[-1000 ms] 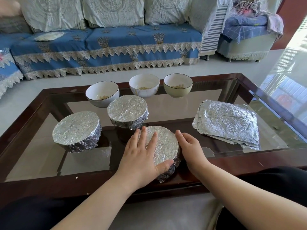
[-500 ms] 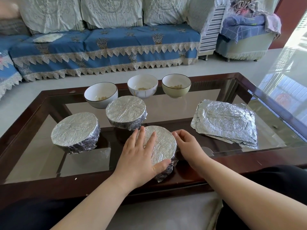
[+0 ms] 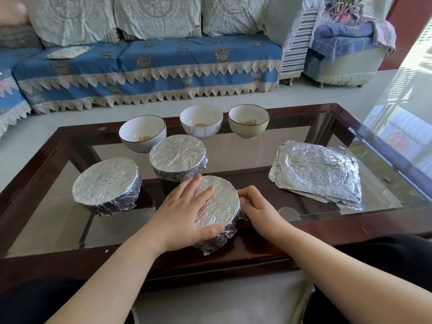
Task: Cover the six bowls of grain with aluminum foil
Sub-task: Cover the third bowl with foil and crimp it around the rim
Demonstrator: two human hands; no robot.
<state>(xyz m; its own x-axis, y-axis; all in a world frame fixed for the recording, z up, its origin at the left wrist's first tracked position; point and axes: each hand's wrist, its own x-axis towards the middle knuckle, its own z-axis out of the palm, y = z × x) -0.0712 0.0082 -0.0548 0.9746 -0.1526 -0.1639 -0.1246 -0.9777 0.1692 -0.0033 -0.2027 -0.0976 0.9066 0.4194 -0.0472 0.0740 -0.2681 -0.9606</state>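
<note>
Our left hand (image 3: pixel 184 213) lies flat and open on the foil top of the third bowl (image 3: pixel 218 202), at the near table (image 3: pixel 257 249) edge. Our right hand (image 3: pixel 258 210) pinches the foil at its rim. We should press evenly downward, working around the rim without tearing.

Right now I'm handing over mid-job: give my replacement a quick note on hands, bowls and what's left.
Left hand lies flat on the nearest foil-covered bowl; right hand pinches foil at its right rim.
Two other covered bowls sit behind and to the left.
Three open bowls of grain line the far side.
Foil sheets are stacked on the right.
Left: finish this rim, then cover three.
</note>
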